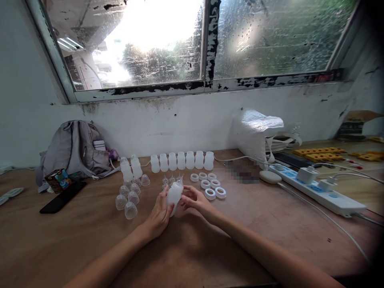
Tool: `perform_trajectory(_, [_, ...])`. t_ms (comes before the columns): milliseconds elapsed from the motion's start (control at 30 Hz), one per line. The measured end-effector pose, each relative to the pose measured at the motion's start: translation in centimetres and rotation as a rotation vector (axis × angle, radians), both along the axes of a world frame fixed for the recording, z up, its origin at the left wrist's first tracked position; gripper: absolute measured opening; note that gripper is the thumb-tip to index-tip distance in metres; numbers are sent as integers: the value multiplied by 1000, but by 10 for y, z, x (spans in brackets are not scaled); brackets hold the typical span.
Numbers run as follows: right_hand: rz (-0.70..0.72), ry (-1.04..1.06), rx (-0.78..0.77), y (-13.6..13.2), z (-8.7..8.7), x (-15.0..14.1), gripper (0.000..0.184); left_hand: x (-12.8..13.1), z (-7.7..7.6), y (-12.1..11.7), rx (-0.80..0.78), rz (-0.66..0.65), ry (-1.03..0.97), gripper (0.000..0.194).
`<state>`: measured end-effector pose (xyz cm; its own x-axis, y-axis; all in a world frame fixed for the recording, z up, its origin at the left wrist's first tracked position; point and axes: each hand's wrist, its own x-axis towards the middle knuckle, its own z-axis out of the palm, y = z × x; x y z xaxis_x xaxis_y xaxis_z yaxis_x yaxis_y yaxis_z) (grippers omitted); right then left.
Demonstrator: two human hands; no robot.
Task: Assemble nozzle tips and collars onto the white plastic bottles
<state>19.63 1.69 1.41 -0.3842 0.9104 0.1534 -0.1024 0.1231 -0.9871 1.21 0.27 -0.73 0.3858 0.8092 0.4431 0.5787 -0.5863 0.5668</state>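
A frosted white baby bottle (174, 197) leans in my left hand (161, 212), whose fingers and thumb wrap round its body. At the bottle's upper right side, my right hand (195, 200) has its fingers bent against the neck; part of their contact is hidden. Just behind the bottle stand several small clear nipples (172, 180), partly covered by it. White collar rings (210, 194) lie to the right of my hands. Several clear dome caps (131, 210) sit to the left.
A row of open frosted bottles (181, 161) stands near the wall, with two topped bottles (136, 167) at its left. Farther left are a grey backpack (76, 148), a small box (58, 181) and a black phone (63, 198). A power strip (318, 190) with cables lies right.
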Motion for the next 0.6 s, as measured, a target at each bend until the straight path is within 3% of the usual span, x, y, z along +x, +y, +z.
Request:
perform_trajectory(100, [105,-23,66,-1,-9,-6,51,2,-2,-4,-147,-69,-47,54])
perform_trajectory(200, [94,-80,147,-2,-16,-8,48,3,1,-8,-216,-155,-14,51])
perform_trajectory(267, [58,-114,190,-3,-17,-8,44,1,6,-8,-151,-174,53,50])
perform_trajectory(367, [-4,-137,216,-3,-15,-5,45,-8,22,-3,55,-104,227,47])
perform_trajectory(433, [-49,-152,215,-2,-13,-4,45,-22,36,1,130,-31,339,37])
perform_trajectory(600, [-163,-136,163,3,-10,2,52,-83,63,6,36,73,472,22])
